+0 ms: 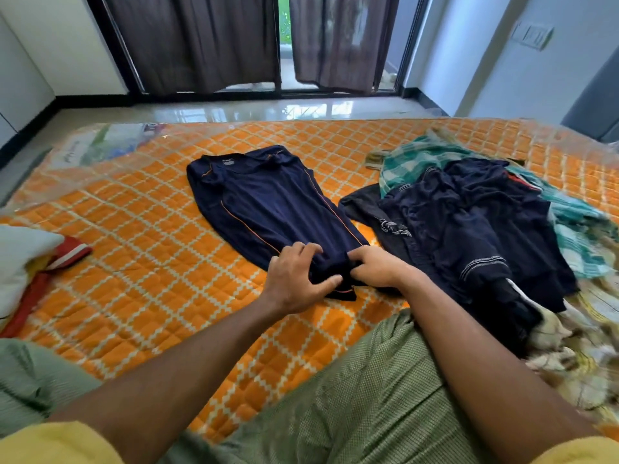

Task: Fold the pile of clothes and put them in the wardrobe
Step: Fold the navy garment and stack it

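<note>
From the head camera, looking down across an orange quilted mattress [150, 262] wrapped in clear plastic, the one surface bearing everything. Lying near its middle: one navy T-shirt [268, 202] with orange piping, spread flat lengthwise, collar at the far end, hem at the near end. Gripped at that hem by the left hand [294, 279], fingers spread and bent over bunched cloth, thumb along the near edge. Pinched just beside by the right hand [378, 269], fingers curled close together on the same hem, the two hands nearly touching.

Just right of the shirt: one loose pile of clothes [469, 222], mostly dark navy pieces, heaped over a teal checked cloth [418, 162]. Number of garments in the heap impossible to tell. At the left edge: one white cloth bundle [20, 256] with a red-and-white garment [67, 252] against it.

Bare quilting open to the left of the shirt, beyond its collar as far as the far edge, and in front of the hands down to a green checked wrap [351, 396] over the legs. Past the far edge: glossy tiled floor [234, 110], then two brown curtains [194, 41] parted over a glass door. One switch panel [532, 36] on the right wall.
</note>
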